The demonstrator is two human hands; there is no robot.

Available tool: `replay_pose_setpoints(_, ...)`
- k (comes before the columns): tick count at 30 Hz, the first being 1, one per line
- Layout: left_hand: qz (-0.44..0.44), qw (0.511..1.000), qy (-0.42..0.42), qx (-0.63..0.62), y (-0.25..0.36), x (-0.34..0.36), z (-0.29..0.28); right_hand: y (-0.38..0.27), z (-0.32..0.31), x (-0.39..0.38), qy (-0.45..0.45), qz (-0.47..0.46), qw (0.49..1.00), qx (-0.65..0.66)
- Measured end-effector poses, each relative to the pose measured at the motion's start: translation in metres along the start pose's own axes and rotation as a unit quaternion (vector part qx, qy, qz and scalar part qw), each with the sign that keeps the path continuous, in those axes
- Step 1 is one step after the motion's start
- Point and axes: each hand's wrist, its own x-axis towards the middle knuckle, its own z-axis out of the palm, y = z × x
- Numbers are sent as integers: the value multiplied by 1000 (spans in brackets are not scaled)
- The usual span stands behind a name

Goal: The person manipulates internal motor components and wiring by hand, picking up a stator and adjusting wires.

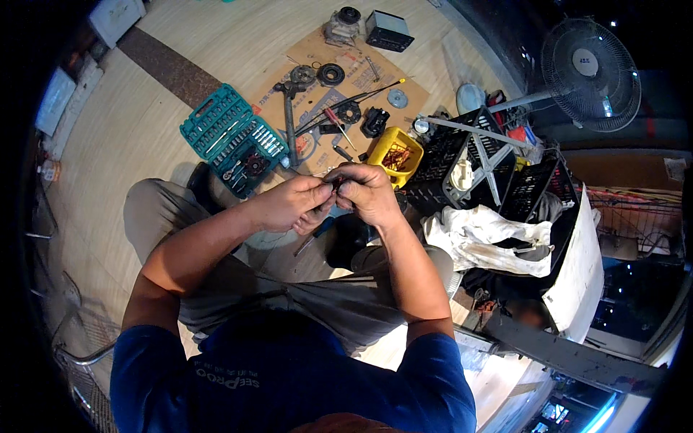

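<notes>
My left hand [302, 202] and my right hand [364, 193] meet above my lap, both closed around a small dark part [336, 183] with reddish bits, mostly hidden by my fingers. Just beyond them, a cardboard sheet [411, 86] bears a red-handled screwdriver [336, 120], dark ring parts [330, 74], a long grey metal part [289, 119] and a black housing [375, 123]. A yellow container [397, 157] with copper-coloured bits stands right of my hands. An open teal socket case [214, 124] lies ahead to the left.
Black crates [473, 177] draped with a white cloth [484, 242] and a standing fan [588, 76] crowd the right. A black box unit [388, 31] stands at the back. A metal chair [72, 361] is at the left edge. My crossed legs [162, 213] rest on the floor.
</notes>
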Motion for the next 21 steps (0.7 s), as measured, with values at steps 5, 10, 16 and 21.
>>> replay_pose_setpoints(5, 4, 997, 14, 81, 5, -3, 5, 4, 10, -6, 58, -13, 998, -8)
replay_pose_setpoints(10, -2, 992, 35, 119, 10, -4, 9, 6, 15, -6, 72, -22, 997, -10)
replay_pose_setpoints(16, 11, 992, 23, 127, 8, -2, 4, 4, 19, -6, 89, -38, 995, -28)
replay_pose_setpoints(21, -16, 998, 40, 45, 1, 4, 2, 8, 20, -6, 129, -22, 989, -66)
